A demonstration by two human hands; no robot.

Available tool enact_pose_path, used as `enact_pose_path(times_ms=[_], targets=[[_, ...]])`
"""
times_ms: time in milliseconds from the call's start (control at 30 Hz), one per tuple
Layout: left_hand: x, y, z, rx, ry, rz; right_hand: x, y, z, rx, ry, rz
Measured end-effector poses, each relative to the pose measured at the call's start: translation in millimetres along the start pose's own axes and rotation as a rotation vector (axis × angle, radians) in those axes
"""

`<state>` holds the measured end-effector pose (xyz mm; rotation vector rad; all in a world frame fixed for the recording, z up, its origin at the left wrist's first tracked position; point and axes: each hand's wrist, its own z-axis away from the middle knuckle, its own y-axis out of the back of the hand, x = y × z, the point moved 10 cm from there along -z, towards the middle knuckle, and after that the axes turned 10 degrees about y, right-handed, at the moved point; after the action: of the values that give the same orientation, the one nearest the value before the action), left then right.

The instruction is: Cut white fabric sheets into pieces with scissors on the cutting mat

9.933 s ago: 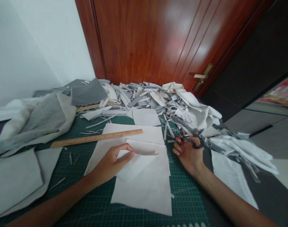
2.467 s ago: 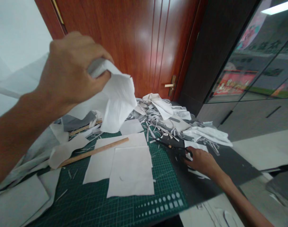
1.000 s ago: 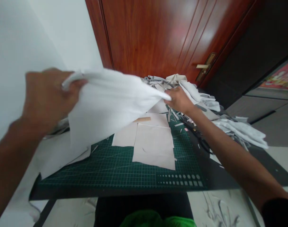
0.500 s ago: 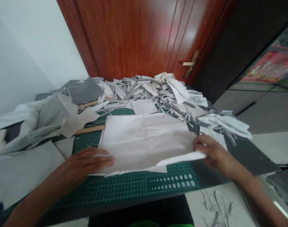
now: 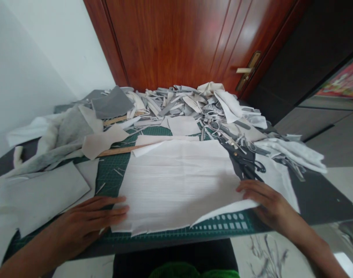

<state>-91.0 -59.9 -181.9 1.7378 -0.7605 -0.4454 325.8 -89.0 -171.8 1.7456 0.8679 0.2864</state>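
Observation:
A white fabric sheet (image 5: pixel 179 181) lies across the middle of the green cutting mat (image 5: pixel 109 183). On the sheet's left edge my left hand (image 5: pixel 89 216) rests with its fingers stretched out flat. My right hand (image 5: pixel 263 199) pinches the right edge, and the front right border is raised off the mat. At the far left corner the sheet is folded over. Behind it shows a strip of another off-white piece (image 5: pixel 167 139). Black-handled scissors (image 5: pixel 248 160) lie just beyond my right hand, beside the sheet.
A wooden ruler (image 5: pixel 120 150) runs behind the sheet on the left. Grey fabric pieces (image 5: pixel 43 197) and fluffy cloth (image 5: pixel 66 133) are stacked at the left. A long heap of scraps (image 5: pixel 176 100) lines the back before a wooden door (image 5: pixel 170 42). Offcuts (image 5: pixel 269 253) lie on the floor.
The sheet has come nearer the table's front edge with both hands on it. Its far edge has pulled away from the piece behind, uncovering it. The scissors are now in plain sight.

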Motion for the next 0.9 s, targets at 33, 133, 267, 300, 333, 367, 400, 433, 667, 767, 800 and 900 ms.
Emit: enact_pose_path(times_ms=[33, 133, 267, 300, 333, 367, 400, 433, 667, 767, 800, 900], targets=[[-6.6, 2.6, -2.8, -0.022, 0.04, 0.057, 1.4, 0.0, 0.6, 0.001, 0.008, -0.02], [-34.8, 11.4, -31.5, -0.051, 0.195, 0.164, 2.6, -4.4, 3.5, -0.081, 0.016, -0.108], [-64.0, 18.8, -94.9, 0.118, 0.284, 0.061, -3.0, 17.4, 1.3, -0.012, -0.026, -0.145], [-65.2, 15.6, -108.8, 0.141, 0.267, 0.049, -4.9, 25.8, -0.4, 0.036, -0.053, -0.145], [-67.0, 10.8, -120.2, 0.15, 0.266, 0.034, -7.2, 32.5, -2.6, 0.079, -0.08, -0.151], [-68.2, 6.4, -128.8, 0.157, 0.266, 0.023, -10.0, 36.5, -5.5, 0.107, -0.102, -0.162], [-68.9, 2.5, -135.0, 0.157, 0.262, 0.01, -12.7, 36.3, -9.4, 0.11, -0.116, -0.18], [-70.8, 0.8, -138.7, 0.166, 0.267, -0.007, -13.3, 33.6, -13.8, 0.106, -0.132, -0.19], [-80.3, 7.4, -138.6, 0.164, 0.169, -0.021, 58.3, 0.0, -29.3, 0.164, -0.385, 0.097], [-89.3, 20.9, -130.9, 0.214, 0.249, 0.002, 86.8, -17.7, -33.4, 0.094, -0.449, 0.257], [-91.6, 25.4, -127.9, 0.22, 0.275, -0.003, 93.4, -22.1, -34.6, 0.067, -0.477, 0.294], [-94.1, 46.9, -117.6, 0.276, 0.326, -0.011, 101.4, -31.0, -41.1, 0.0, -0.503, 0.316]])
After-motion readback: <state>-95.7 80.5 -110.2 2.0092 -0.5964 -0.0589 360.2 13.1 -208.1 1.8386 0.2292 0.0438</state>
